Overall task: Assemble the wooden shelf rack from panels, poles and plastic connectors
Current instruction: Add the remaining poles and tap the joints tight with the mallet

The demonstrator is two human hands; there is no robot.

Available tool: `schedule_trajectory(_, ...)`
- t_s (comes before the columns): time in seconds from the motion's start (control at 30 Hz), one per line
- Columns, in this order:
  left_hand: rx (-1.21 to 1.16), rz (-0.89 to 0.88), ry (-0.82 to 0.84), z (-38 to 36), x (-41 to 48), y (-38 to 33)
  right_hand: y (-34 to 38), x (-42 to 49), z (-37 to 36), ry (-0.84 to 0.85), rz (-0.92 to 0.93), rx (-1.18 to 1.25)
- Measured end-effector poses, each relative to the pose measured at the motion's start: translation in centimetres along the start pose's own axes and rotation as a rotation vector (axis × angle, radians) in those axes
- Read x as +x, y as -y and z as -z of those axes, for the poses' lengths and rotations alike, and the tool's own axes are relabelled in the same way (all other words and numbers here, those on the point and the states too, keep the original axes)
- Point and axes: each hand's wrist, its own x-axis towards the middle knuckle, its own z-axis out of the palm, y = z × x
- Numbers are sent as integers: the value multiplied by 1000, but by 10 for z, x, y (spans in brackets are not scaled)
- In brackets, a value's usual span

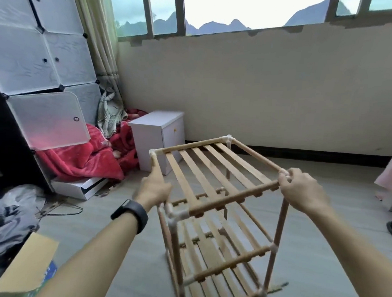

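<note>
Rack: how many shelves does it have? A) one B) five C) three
C: the rack shows three slatted levels, one at the top, one in the middle and one at the bottom.

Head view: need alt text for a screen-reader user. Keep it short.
A person holds the top tier of a three-tier wooden shelf rack standing on the floor: left hand on the left side pole, right hand curled round the near right corner. Behind are a small white cabinet and a red blanket, below a window.
</note>
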Motion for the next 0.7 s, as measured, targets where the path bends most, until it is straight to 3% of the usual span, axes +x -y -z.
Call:
schedule_trajectory(0.1, 141, 18, -21, 12, 6, -4, -4, -3, 8, -38, 17, -28)
schedule_trajectory(0.2, -225, 127, 86, 15, -8, -4, -10, -3, 19, 97, -18, 151)
schedule_trajectory(0.37, -734, 323, 329, 0, -50, 17, -25, -12, 8, 526, -110, 786)
schedule_trajectory(0.43, -910, 336, 316, -4, -53, 16, -25, -14, 4, 606, -144, 952)
schedule_trajectory(0.7, -679, 268, 197, 2, -24, 15, -12, -31, -2, 536, -155, 998)
